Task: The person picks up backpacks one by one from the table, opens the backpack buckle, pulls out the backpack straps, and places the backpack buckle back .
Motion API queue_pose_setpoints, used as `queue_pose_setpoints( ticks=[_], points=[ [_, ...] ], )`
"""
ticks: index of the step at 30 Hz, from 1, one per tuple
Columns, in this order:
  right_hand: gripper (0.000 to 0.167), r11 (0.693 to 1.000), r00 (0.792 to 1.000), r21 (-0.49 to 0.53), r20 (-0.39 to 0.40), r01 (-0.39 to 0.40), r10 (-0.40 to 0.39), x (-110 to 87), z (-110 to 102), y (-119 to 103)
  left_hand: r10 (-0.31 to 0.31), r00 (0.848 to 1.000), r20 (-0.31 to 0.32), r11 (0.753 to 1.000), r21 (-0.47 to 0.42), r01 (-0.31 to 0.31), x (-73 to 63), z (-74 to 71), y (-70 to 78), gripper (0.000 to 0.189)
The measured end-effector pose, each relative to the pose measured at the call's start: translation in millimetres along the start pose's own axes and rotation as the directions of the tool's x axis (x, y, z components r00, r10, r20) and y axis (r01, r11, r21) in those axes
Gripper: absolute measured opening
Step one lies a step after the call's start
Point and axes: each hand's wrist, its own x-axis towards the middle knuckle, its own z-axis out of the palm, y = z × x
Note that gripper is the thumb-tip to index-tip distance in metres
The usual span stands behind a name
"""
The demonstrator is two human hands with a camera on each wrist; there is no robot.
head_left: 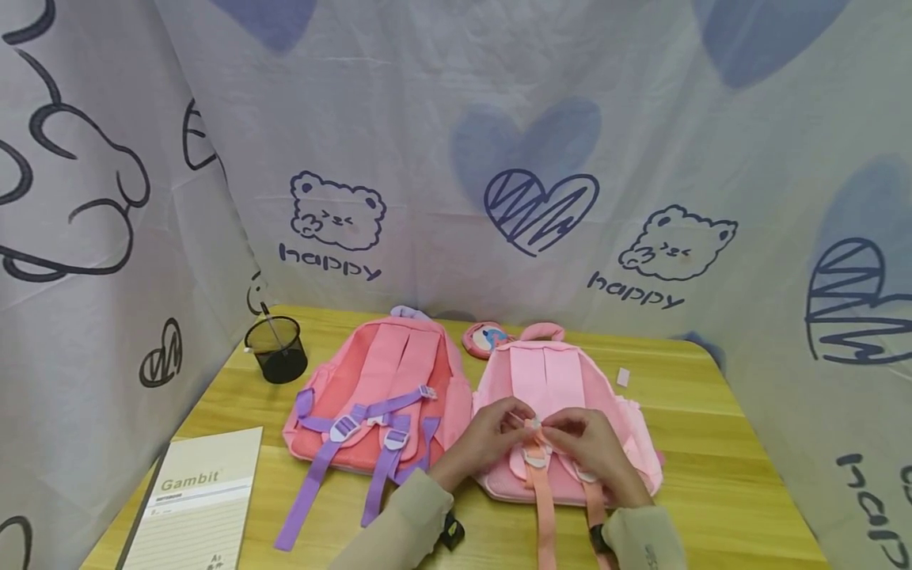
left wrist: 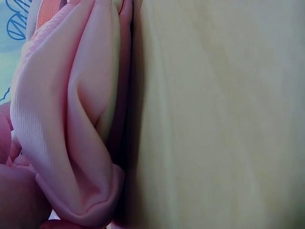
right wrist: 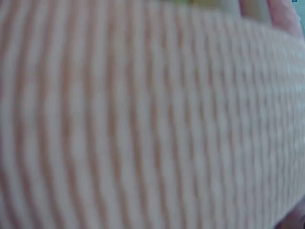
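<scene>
A light pink backpack (head_left: pixel 547 380) lies with its strap side up on the table in the head view, orange webbing straps (head_left: pixel 543 507) trailing toward the front edge. Over its lower middle my left hand (head_left: pixel 488 437) and right hand (head_left: pixel 591 445) meet. Between them, their fingertips pinch a small white buckle (head_left: pixel 536 423) on orange webbing; the fingers partly cover it. Below the buckle, a white strap adjuster (head_left: pixel 534 456) shows. Folded pink fabric (left wrist: pixel 62 109) of the bag fills the left of the left wrist view. Blurred ribbed fabric (right wrist: pixel 143 114) covers most of the right wrist view.
Left of it lies a coral backpack (head_left: pixel 399 364) with purple straps (head_left: pixel 313 495). A black mesh pen cup (head_left: pixel 281 364) stands at the back left, a notebook (head_left: pixel 195 499) at the front left. A round pink pouch (head_left: pixel 486 339) and a small pale tag (head_left: pixel 623 377) lie behind. Printed cloth (head_left: pixel 427 142) encloses the table.
</scene>
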Motion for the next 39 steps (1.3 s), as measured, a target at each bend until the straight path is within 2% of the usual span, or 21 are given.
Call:
queue_pose_setpoints(
  ticks=[9,17,26,31,39],
  points=[
    [0.016,1.000,1.000,-0.027,-0.005,0.000,0.000,4.2,4.0,-3.6,-0.003,1.000,-0.001,1.000,0.008,0.003,-0.3,-1.1,-0.1,0.017],
    [0.019,0.997,0.998,-0.048,0.011,-0.064,0.064,-0.1,-0.1,1.6,-0.012,1.000,-0.020,1.000,-0.023,0.011,-1.9,-1.0,0.9,0.015],
    [0.016,0.998,0.999,-0.050,0.033,-0.034,0.036,3.3,2.1,-2.6,0.011,1.000,-0.025,1.000,0.021,-0.010,-0.6,-0.6,0.7,0.017],
    [0.016,0.998,0.999,-0.052,0.033,-0.021,0.022,4.7,3.2,-6.1,-0.002,1.000,-0.024,1.000,0.010,0.003,-0.8,-0.8,0.9,0.016],
    [0.020,0.993,0.993,-0.044,0.032,-0.109,0.110,-0.6,-0.6,-7.0,-0.010,1.000,-0.027,1.000,-0.009,0.010,-1.0,-1.4,0.4,0.015]
  ],
)
